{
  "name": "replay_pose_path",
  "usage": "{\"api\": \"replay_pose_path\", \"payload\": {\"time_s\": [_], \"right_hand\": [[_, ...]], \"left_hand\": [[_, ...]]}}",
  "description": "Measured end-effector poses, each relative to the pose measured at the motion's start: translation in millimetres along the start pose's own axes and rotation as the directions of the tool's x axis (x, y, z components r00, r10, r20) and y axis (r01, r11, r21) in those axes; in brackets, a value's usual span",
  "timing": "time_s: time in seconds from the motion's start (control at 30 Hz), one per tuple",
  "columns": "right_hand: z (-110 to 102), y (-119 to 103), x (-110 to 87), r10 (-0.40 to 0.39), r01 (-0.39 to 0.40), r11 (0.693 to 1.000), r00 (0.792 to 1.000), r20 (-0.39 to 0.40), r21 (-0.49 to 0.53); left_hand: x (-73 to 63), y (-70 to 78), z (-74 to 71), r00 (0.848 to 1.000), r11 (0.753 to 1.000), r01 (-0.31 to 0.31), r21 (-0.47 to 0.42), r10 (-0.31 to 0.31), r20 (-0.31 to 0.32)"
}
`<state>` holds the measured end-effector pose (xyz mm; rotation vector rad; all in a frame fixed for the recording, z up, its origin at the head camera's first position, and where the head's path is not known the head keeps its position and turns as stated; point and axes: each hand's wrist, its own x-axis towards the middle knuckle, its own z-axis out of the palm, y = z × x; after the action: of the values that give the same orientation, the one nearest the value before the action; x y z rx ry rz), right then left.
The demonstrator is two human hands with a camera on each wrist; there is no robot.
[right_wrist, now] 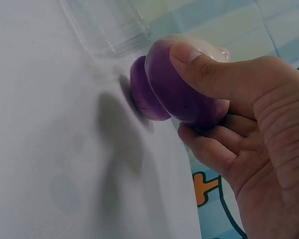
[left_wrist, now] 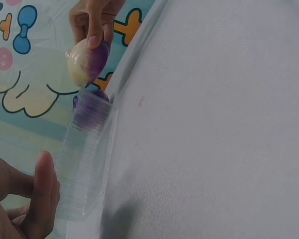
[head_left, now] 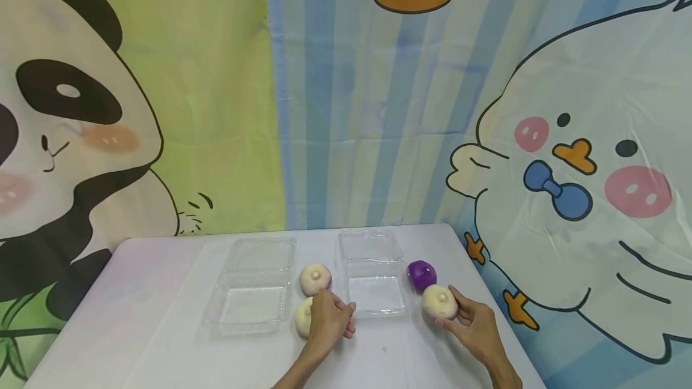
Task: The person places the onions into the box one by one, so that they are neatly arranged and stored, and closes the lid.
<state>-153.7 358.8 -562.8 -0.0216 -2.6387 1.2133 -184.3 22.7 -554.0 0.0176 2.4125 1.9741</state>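
Observation:
My right hand [head_left: 476,326] grips a round turnip [head_left: 439,300], cream with a small nub on one side and purple on the other, as the right wrist view shows. Close by it sits another turnip [head_left: 421,275], purple side showing, beside the right clear plastic box [head_left: 376,316]. My left hand [head_left: 328,322] hovers left of that box, holding nothing, its fingers loosely bent. It partly covers a cream turnip [head_left: 301,317]. Behind that one lies another cream turnip [head_left: 315,280], between the two boxes.
A second clear plastic box [head_left: 245,330] stands on the left with its lid folded back. Both open boxes rest on a white-covered table [head_left: 162,317]. Cartoon-printed curtains [head_left: 216,107] hang behind and to the right of the table.

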Motion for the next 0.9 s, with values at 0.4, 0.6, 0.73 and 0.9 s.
{"api": "replay_pose_path", "payload": {"time_s": [0.4, 0.6, 0.73, 0.9], "right_hand": [[-4, -6, 5.7, -0.048, 0.047, 0.999, 0.999, 0.004, 0.025], [-5, -9, 7.3, -0.058, 0.057, 0.998, 0.998, 0.015, 0.027], [-5, -11, 8.8, -0.083, 0.083, 0.996, 0.996, 0.013, 0.018], [-4, -12, 11.0, -0.101, 0.101, 0.995, 0.995, 0.009, 0.027]], "left_hand": [[3.0, -1.6, -0.5, 1.0, 1.0, 0.0, 0.023, 0.0, 0.018], [0.6, -0.7, -1.1, 1.0, 1.0, 0.0, 0.006, 0.0, 0.02], [-0.4, 0.2, -1.4, 1.0, 1.0, -0.005, 0.011, 0.005, 0.019], [-0.1, 0.6, -1.8, 1.0, 1.0, -0.006, 0.016, 0.006, 0.018]]}}
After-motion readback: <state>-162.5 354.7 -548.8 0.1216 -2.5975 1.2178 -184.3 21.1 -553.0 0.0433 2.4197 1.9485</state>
